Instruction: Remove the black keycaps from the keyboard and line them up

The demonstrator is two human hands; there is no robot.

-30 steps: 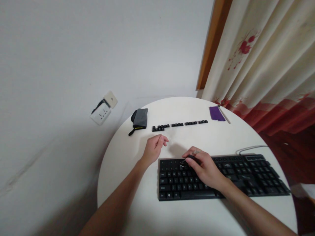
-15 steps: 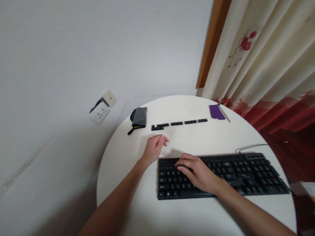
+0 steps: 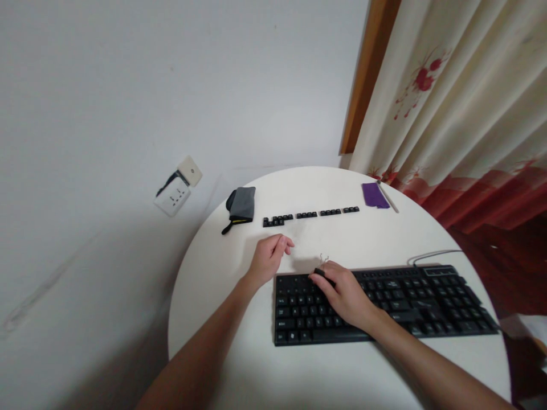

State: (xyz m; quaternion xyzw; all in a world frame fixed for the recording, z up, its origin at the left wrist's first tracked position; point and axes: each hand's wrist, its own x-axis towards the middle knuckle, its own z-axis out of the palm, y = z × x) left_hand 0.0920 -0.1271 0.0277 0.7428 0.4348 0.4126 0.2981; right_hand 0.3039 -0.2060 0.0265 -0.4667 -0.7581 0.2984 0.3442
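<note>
So, right hand (image 3: 345,291) has its fingers closed on a wire keycap puller (image 3: 320,273) over the keyboard (image 3: 397,303) — left hand (image 3: 266,256) half-curled, can't tell if it's holding anything.

My left fingers (image 3: 289,244) and right fingers (image 3: 327,290) were bare, slender and rounded at the tips. Just behind them, my left wrist (image 3: 248,286) and right wrist (image 3: 376,320) were bare too. Farther back, my uncovered left forearm (image 3: 213,333) and right forearm (image 3: 421,356) broadened smoothly away from the fingers.
</note>
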